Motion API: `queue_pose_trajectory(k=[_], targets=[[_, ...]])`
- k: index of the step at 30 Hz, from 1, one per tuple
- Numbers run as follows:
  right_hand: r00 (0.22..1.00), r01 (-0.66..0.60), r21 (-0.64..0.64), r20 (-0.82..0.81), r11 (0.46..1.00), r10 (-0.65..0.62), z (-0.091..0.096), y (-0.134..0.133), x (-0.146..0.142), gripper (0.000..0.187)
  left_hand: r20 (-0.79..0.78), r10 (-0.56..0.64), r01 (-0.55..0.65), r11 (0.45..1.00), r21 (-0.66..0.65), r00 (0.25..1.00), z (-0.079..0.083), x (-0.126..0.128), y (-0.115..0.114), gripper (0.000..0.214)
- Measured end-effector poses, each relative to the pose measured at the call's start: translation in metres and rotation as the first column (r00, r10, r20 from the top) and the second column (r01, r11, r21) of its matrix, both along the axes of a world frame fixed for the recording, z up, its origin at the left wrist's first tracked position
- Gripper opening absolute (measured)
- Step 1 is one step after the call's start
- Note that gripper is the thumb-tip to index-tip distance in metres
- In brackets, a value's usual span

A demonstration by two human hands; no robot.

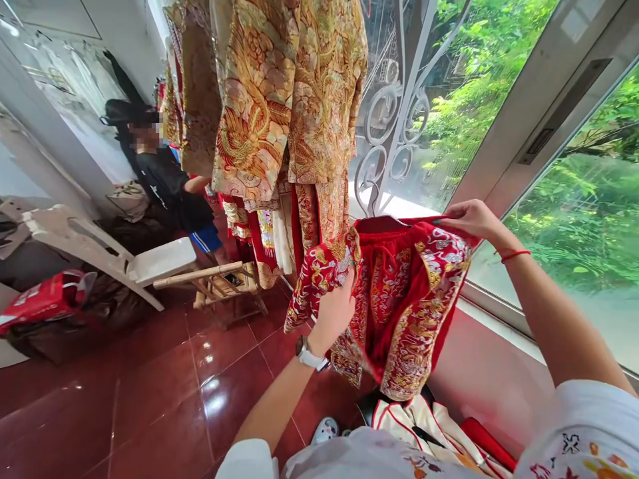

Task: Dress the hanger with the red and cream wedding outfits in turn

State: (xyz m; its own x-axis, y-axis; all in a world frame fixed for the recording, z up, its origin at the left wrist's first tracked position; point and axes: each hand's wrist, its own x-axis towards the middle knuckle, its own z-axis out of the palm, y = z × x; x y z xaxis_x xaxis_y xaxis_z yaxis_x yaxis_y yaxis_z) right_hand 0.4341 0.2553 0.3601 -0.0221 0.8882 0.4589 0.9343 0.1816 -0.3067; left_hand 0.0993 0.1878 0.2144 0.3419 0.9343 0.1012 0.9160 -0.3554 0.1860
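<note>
A red jacket (399, 299) with gold and silver embroidery hangs in front of me on a hanger. My left hand (335, 307), with a watch on the wrist, is closed on its left sleeve edge. My right hand (469, 218), a red string round the wrist, pinches the top of the jacket's right shoulder. Gold embroidered robes (284, 100) hang just behind the jacket on a rail.
Another person (164, 186) in dark clothes crouches at the far left by the hanging robes. A white folding chair (114, 256) and a wooden stool (224, 283) stand on the red tiled floor. A window with a curled metal grille (394, 120) is to the right. White-and-red garments (424, 419) lie below.
</note>
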Motion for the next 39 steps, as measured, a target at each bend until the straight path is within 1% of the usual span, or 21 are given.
queue_pose_trajectory(k=[2,4,7,9,10,12,15,16,17,19,20,21,22,24,27,29,32,34,36,38,39], targets=[[0.997,-0.005,0.001,0.079,1.0,0.005,0.009,0.001,-0.004,0.028,0.015,-0.003,0.003,1.0,0.013,1.0,-0.006,0.009,0.004,0.067],[0.975,0.068,0.129,0.2,0.989,-0.093,0.02,-0.005,-0.015,0.025,0.019,0.012,-0.012,1.0,0.026,1.0,-0.009,0.012,0.006,0.067],[0.915,0.127,0.317,0.329,0.94,-0.235,0.037,-0.026,-0.037,0.021,0.026,0.005,-0.006,0.999,0.034,1.0,-0.016,0.012,0.006,0.069],[0.909,0.106,0.377,0.339,0.92,-0.244,0.043,-0.046,-0.051,0.02,0.038,-0.016,0.015,0.999,0.03,0.999,-0.024,0.011,0.007,0.071],[0.917,0.083,0.377,0.333,0.922,-0.218,0.043,-0.056,-0.058,0.018,0.049,-0.028,0.026,0.999,0.03,0.998,-0.027,0.01,0.007,0.072],[0.945,0.018,0.318,0.305,0.948,-0.12,0.036,-0.075,-0.067,0.017,0.08,-0.06,0.056,0.997,0.054,0.995,-0.031,0.009,0.007,0.071],[0.975,-0.061,0.181,0.222,0.982,0.02,0.013,-0.094,-0.071,0.022,0.172,-0.183,0.145,0.966,0.216,0.968,-0.02,0.014,0.004,0.066],[0.98,-0.07,0.157,0.198,0.985,0.039,0.004,-0.097,-0.07,0.025,0.198,-0.27,0.204,0.932,0.3,0.942,-0.012,0.018,0.002,0.064],[0.983,-0.071,0.15,0.177,0.986,0.044,-0.004,-0.099,-0.069,0.027,0.2,-0.376,0.28,0.879,0.385,0.905,-0.004,0.025,0.001,0.062],[0.989,-0.06,0.156,0.141,0.986,0.038,-0.018,-0.101,-0.066,0.028,0.118,-0.577,0.45,0.733,0.51,0.808,0.013,0.041,0.003,0.058],[0.992,-0.055,0.157,0.124,0.986,0.035,-0.024,-0.1,-0.064,0.028,0.049,-0.64,0.521,0.664,0.536,0.766,0.019,0.051,0.006,0.056],[0.993,-0.051,0.155,0.11,0.987,0.034,-0.028,-0.1,-0.062,0.027,-0.019,-0.672,0.572,0.615,0.542,0.74,0.023,0.06,0.01,0.055],[0.995,-0.048,0.153,0.099,0.987,0.033,-0.032,-0.099,-0.059,0.027,-0.073,-0.678,0.601,0.591,0.537,0.731,0.024,0.069,0.015,0.053],[0.995,-0.052,0.15,0.089,0.987,0.039,-0.037,-0.095,-0.054,0.026,-0.135,-0.654,0.615,0.592,0.521,0.744,0.022,0.085,0.027,0.05],[0.995,-0.064,0.174,0.081,0.983,0.05,-0.04,-0.087,-0.047,0.027,-0.153,-0.61,0.591,0.625,0.51,0.778,0.016,0.103,0.039,0.051],[0.995,-0.077,0.198,0.083,0.977,0.061,-0.036,-0.082,-0.046,0.028,-0.136,-0.592,0.571,0.653,0.498,0.794,0.017,0.114,0.043,0.055],[0.99,-0.102,0.203,0.116,0.974,0.08,-0.023,-0.08,-0.051,0.028,-0.108,-0.584,0.562,0.692,0.453,0.805,0.027,0.129,0.046,0.053],[0.989,-0.106,0.184,0.12,0.977,0.085,-0.017,-0.082,-0.055,0.027,-0.122,-0.597,0.588,0.697,0.41,0.793,0.037,0.136,0.05,0.048],[0.992,-0.104,0.159,0.083,0.982,0.092,-0.017,-0.084,-0.057,0.026,-0.162,-0.632,0.645,0.686,0.337,0.758,0.046,0.14,0.055,0.045],[0.991,-0.13,0.119,0.003,0.984,0.131,-0.029,-0.089,-0.057,0.027,-0.198,-0.669,0.697,0.672,0.249,0.716,0.053,0.141,0.06,0.041],[0.985,-0.157,0.092,-0.049,0.983,0.162,-0.04,-0.092,-0.057,0.029,-0.212,-0.684,0.716,0.665,0.213,0.698,0.056,0.142,0.062,0.039]])
